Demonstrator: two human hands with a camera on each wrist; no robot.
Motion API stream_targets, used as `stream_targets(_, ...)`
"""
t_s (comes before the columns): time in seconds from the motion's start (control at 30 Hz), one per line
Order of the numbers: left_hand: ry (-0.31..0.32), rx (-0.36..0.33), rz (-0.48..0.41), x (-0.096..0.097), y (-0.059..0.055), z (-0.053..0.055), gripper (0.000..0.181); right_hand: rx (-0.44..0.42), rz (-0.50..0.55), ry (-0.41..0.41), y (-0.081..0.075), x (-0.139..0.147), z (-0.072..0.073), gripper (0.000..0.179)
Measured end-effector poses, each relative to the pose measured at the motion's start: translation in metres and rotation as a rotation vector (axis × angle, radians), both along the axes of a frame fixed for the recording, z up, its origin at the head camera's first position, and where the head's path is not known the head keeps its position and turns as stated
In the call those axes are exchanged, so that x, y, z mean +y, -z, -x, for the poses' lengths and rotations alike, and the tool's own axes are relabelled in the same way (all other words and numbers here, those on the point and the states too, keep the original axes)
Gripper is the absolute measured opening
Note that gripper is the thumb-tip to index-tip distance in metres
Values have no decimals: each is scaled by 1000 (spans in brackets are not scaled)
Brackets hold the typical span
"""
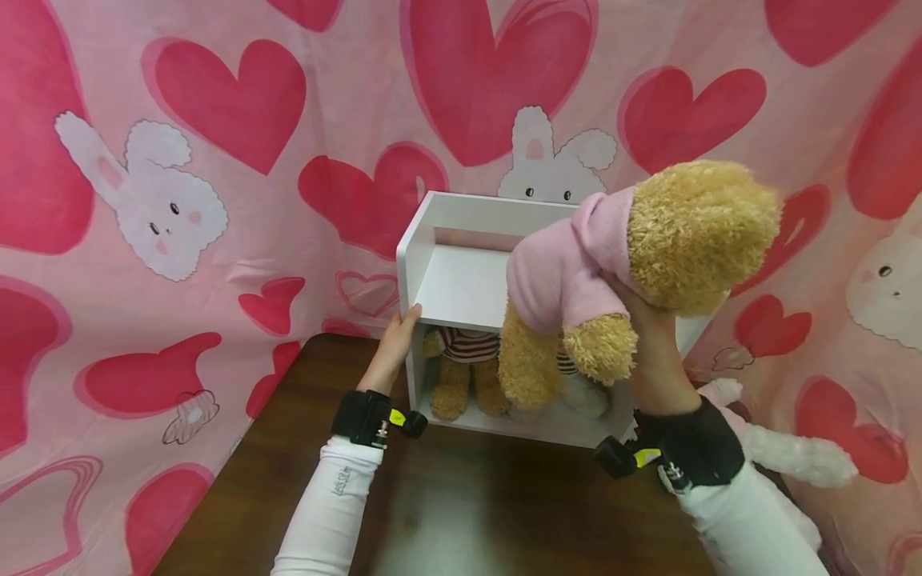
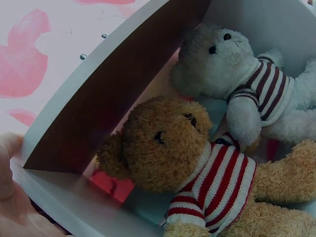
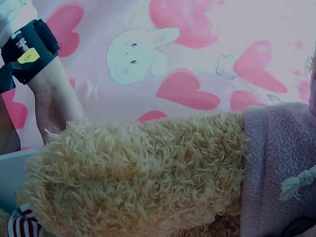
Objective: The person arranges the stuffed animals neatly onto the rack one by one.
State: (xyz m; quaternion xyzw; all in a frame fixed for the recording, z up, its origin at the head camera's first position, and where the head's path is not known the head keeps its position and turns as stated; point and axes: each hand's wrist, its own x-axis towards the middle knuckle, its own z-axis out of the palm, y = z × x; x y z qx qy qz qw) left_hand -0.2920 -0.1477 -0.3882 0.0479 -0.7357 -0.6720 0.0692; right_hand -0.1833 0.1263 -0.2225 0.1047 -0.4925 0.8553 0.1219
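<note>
A teddy bear in a pink hoodie [image 1: 551, 272] hangs tilted in front of the white shelf unit [image 1: 464, 284], overlapping its right half in the head view. My right hand [image 1: 648, 344] grips this bear around the neck, below its head; its furry leg [image 3: 138, 168] fills much of the right wrist view. At the unit's left side panel, my left hand [image 1: 392, 344] holds the front edge with the thumb at the middle board. Inside the lower compartment sit a brown teddy bear [image 2: 165, 143] in a red-and-white striped sweater and a whitish teddy bear [image 2: 222, 57] in a dark-striped one.
The shelf unit stands on a dark brown table [image 1: 302, 448]. To its right, beside my right forearm, lies a white plush toy [image 1: 799, 458]. A pink cloth [image 1: 288, 192] printed with hearts and rabbits hangs behind and at both sides.
</note>
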Motion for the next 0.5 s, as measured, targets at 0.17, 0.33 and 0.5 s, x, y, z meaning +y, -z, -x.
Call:
stream_targets(0.17,22,-23,-26,6,-25,-20,60,64,74,-84,6,-7,7,44)
stream_targets(0.33,17,-51,-7,2,-17,-14,73,105,148,-132,6,-16,17,45)
stream_targets(0.5,-2,-32,14,2,-8,-8,78,153,182,-117,2,-28,30,47)
